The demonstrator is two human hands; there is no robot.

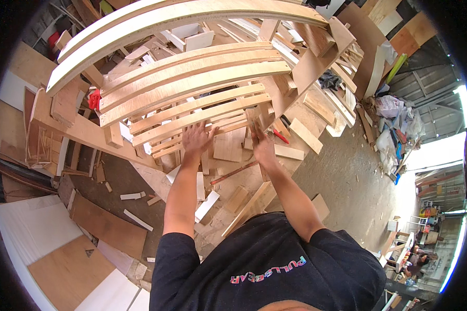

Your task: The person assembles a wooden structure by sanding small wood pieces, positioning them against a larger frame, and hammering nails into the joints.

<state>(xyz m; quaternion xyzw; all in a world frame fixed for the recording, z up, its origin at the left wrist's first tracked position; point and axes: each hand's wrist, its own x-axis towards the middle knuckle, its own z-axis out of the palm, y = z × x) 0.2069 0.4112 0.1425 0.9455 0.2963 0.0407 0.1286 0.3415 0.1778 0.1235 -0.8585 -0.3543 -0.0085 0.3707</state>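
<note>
A wooden frame of curved plywood slats (pixel 192 70) in tiers stands on a cluttered work table. My left hand (pixel 197 139) lies with fingers spread on the lower slats (pixel 187 127) near their middle. My right hand (pixel 262 147) is closed around a short upright wooden piece (pixel 251 116) at the right end of those slats; its fingertips are partly hidden. Just right of it lies a red-handled tool (pixel 280 136). A long, thin reddish bar (pixel 233 172) lies below my hands among offcuts (pixel 206 206).
Boards and sheets (pixel 72 262) lie at lower left. Loose strips (pixel 305 136) cover the table's right side. Plastic bags (pixel 392 124) are piled at right, beside the concrete floor (pixel 347 181). At the far lower right a person (pixel 415 262) is among benches and materials.
</note>
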